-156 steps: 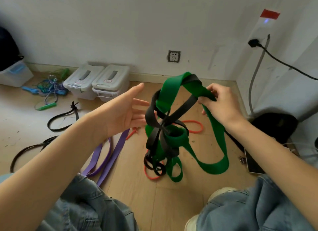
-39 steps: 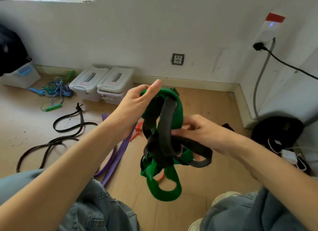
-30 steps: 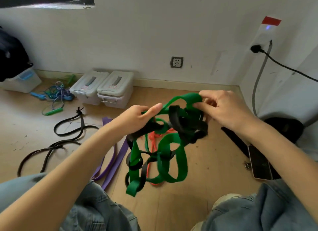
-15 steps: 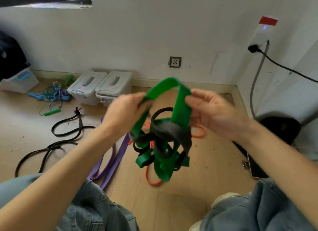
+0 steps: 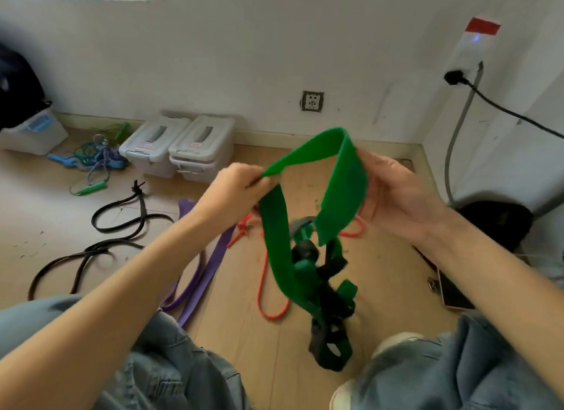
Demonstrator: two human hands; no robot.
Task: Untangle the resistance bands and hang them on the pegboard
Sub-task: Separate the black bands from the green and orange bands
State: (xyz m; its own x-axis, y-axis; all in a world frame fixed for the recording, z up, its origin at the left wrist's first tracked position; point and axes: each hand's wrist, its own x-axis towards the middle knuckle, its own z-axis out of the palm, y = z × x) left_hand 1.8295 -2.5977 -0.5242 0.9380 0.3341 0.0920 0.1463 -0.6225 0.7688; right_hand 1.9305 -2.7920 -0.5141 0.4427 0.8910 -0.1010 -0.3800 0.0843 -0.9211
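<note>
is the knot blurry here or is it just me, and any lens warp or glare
Head view: the knot of green band and black band is motion-smeared and soft, as is the left hand; the right hand is a little sharper. Wide-angle warp bows the baseboard and the corner pipe. Daylight is soft and even, with no hard glare.

Two lidded plastic boxes sit side by side on the wooden floor against the white wall, below a wall socket. A skipping rope lies tangled to their left, near another plastic box. A black cable runs from a plug. A phone lies at right.
</note>
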